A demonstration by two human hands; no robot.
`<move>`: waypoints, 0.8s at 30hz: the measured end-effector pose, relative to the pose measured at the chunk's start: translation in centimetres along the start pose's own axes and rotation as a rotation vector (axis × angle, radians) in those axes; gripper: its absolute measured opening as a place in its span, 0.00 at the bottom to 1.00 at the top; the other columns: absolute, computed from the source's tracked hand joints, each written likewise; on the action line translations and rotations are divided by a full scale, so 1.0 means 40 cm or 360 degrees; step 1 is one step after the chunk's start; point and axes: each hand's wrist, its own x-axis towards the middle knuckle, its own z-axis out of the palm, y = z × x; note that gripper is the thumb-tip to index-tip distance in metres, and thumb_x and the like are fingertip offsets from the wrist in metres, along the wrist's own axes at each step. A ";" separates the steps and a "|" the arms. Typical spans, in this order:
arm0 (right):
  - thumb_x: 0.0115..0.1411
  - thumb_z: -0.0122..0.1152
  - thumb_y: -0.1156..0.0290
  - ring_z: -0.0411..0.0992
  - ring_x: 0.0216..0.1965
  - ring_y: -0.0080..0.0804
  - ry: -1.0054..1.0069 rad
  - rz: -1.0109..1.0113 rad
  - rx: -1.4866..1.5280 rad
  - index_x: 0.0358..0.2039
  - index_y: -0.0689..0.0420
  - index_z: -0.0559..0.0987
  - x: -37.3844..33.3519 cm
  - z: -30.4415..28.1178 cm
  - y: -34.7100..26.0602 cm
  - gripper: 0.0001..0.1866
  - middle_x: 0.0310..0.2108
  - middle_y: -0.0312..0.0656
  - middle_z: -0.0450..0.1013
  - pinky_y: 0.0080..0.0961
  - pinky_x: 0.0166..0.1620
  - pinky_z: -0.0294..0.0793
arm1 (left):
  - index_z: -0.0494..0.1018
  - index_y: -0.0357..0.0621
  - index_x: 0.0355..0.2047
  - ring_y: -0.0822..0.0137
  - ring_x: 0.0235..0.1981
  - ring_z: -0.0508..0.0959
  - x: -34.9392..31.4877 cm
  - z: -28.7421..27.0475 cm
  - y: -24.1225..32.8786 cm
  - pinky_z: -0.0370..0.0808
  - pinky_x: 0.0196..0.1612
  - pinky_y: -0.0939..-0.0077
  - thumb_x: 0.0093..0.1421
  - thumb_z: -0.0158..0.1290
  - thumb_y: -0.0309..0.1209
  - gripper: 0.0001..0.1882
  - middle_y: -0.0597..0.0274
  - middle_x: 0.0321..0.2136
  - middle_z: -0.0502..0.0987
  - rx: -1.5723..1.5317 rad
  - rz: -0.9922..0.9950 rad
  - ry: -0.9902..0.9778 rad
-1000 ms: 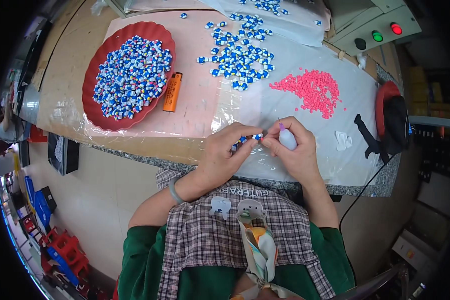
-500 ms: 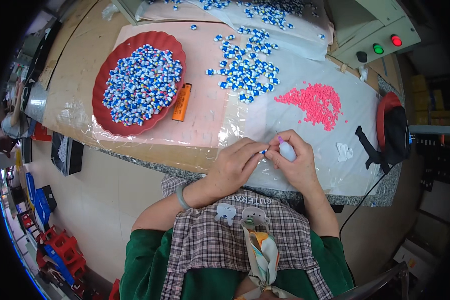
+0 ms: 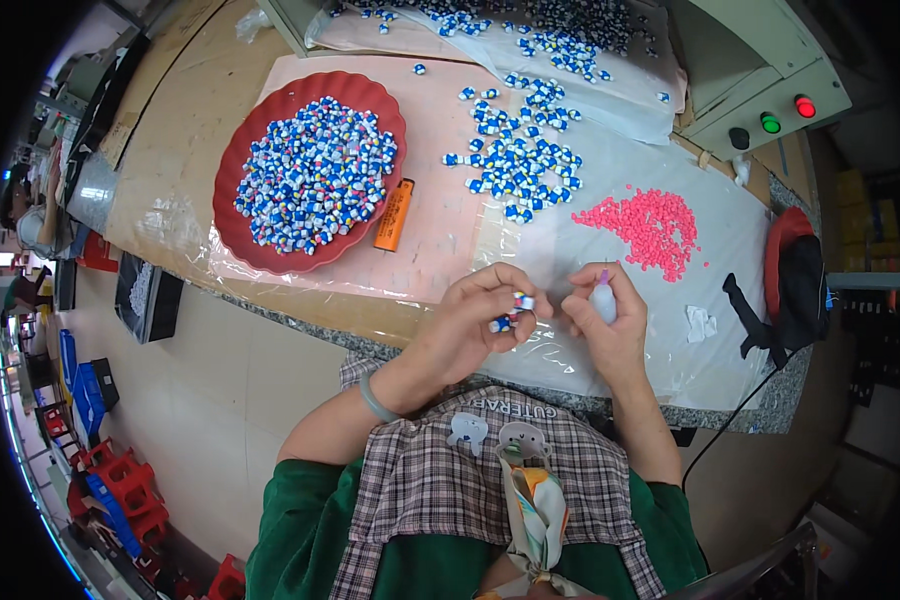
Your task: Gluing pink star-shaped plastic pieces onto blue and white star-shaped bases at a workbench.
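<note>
Small blue-and-white pieces [image 3: 518,302] with touches of yellow and red show in my left hand [image 3: 467,318], one between the fingertips and others against the curled fingers. Closed round a small white squeeze bottle [image 3: 603,300] with a purple needle tip, my right hand [image 3: 615,325] is a short gap to the right. Beyond it lies a spread of tiny pink pieces [image 3: 660,232] on white sheeting. Many more blue-and-white pieces [image 3: 530,160] are scattered ahead of my hands. At the left, a red scalloped dish [image 3: 228,215] is heaped with similar ones.
An orange cylinder [image 3: 394,215] lies beside the dish. To the right are a crumpled white scrap [image 3: 701,323] and a black-and-red object [image 3: 795,265] with a cord. A grey-green metal cabinet [image 3: 710,90] with red and green lights stands at the back. The table's granite edge [image 3: 715,418] is near me.
My hands have drawn apart; the bottle tip has come away from the left fingers. The left hand has turned and loosened, showing more pieces. The whole view has shifted slightly.
</note>
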 end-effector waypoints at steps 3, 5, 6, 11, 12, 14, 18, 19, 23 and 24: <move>0.58 0.60 0.78 0.67 0.21 0.16 0.0062 0.0073 0.0089 0.37 0.60 0.74 0.000 -0.014 0.005 0.07 0.24 0.34 0.70 0.14 0.24 0.65 | 0.68 0.41 0.34 0.73 0.30 0.70 0.000 -0.010 0.032 0.63 0.25 0.88 0.67 0.44 0.34 0.09 0.51 0.37 0.73 -0.0334 0.0011 0.0050; 0.58 0.60 0.78 0.67 0.21 0.16 0.0080 0.0088 0.0120 0.36 0.60 0.74 0.001 -0.023 0.011 0.06 0.24 0.34 0.70 0.14 0.24 0.65 | 0.69 0.42 0.32 0.75 0.24 0.68 0.009 -0.024 0.064 0.62 0.24 0.88 0.67 0.45 0.36 0.11 0.59 0.31 0.73 -0.0388 0.0160 0.0049; 0.59 0.59 0.78 0.67 0.21 0.16 0.0079 0.0096 0.0130 0.36 0.60 0.74 -0.001 -0.026 0.014 0.05 0.24 0.34 0.70 0.14 0.23 0.65 | 0.70 0.40 0.35 0.77 0.23 0.64 0.020 -0.033 0.084 0.57 0.22 0.91 0.68 0.45 0.36 0.12 0.61 0.29 0.70 -0.0255 0.0254 -0.0157; 0.59 0.59 0.78 0.67 0.22 0.16 0.0071 0.0084 0.0129 0.35 0.60 0.74 -0.005 -0.029 0.029 0.04 0.24 0.34 0.70 0.13 0.24 0.66 | 0.74 0.39 0.41 0.76 0.19 0.66 0.059 -0.038 0.111 0.60 0.22 0.87 0.66 0.50 0.31 0.09 0.66 0.22 0.70 0.1292 0.0383 0.0633; 0.59 0.59 0.78 0.67 0.22 0.16 0.0049 0.0086 0.0116 0.35 0.60 0.74 -0.005 -0.030 0.030 0.04 0.24 0.34 0.70 0.14 0.24 0.66 | 0.74 0.41 0.42 0.71 0.20 0.70 0.072 -0.038 0.112 0.65 0.23 0.81 0.64 0.51 0.30 0.09 0.62 0.24 0.73 0.1792 0.0670 0.0571; 0.59 0.59 0.78 0.67 0.23 0.16 0.0019 0.0083 0.0103 0.35 0.61 0.74 -0.005 -0.029 0.031 0.04 0.24 0.33 0.70 0.14 0.24 0.66 | 0.74 0.43 0.43 0.66 0.22 0.74 0.099 -0.040 0.113 0.69 0.24 0.75 0.62 0.52 0.28 0.09 0.59 0.26 0.75 0.2288 0.0967 0.0501; 0.59 0.59 0.78 0.67 0.22 0.16 0.0023 0.0049 0.0055 0.34 0.61 0.74 -0.008 -0.026 0.034 0.04 0.24 0.34 0.70 0.13 0.24 0.66 | 0.74 0.46 0.43 0.53 0.28 0.79 0.138 -0.050 0.117 0.75 0.30 0.60 0.58 0.55 0.28 0.12 0.52 0.30 0.77 0.2864 0.1061 0.0341; 0.59 0.59 0.77 0.67 0.22 0.16 0.0008 0.0048 0.0057 0.34 0.61 0.74 -0.008 -0.026 0.036 0.04 0.24 0.34 0.70 0.13 0.24 0.66 | 0.74 0.47 0.43 0.50 0.29 0.79 0.141 -0.054 0.117 0.75 0.31 0.58 0.57 0.55 0.28 0.13 0.52 0.31 0.78 0.3025 0.0899 0.0284; 0.59 0.58 0.77 0.66 0.21 0.16 0.0041 0.0074 -0.0067 0.34 0.60 0.74 -0.008 -0.031 0.042 0.03 0.23 0.34 0.70 0.13 0.23 0.65 | 0.72 0.45 0.41 0.52 0.29 0.79 0.149 -0.069 0.109 0.75 0.31 0.58 0.57 0.53 0.30 0.10 0.52 0.30 0.77 0.3091 0.0942 0.0230; 0.59 0.58 0.77 0.66 0.21 0.16 0.0032 0.0109 -0.0052 0.33 0.60 0.74 -0.010 -0.028 0.044 0.02 0.22 0.34 0.70 0.13 0.23 0.64 | 0.72 0.44 0.40 0.51 0.29 0.79 0.151 -0.071 0.108 0.75 0.31 0.58 0.58 0.53 0.30 0.10 0.51 0.29 0.77 0.3097 0.0993 0.0189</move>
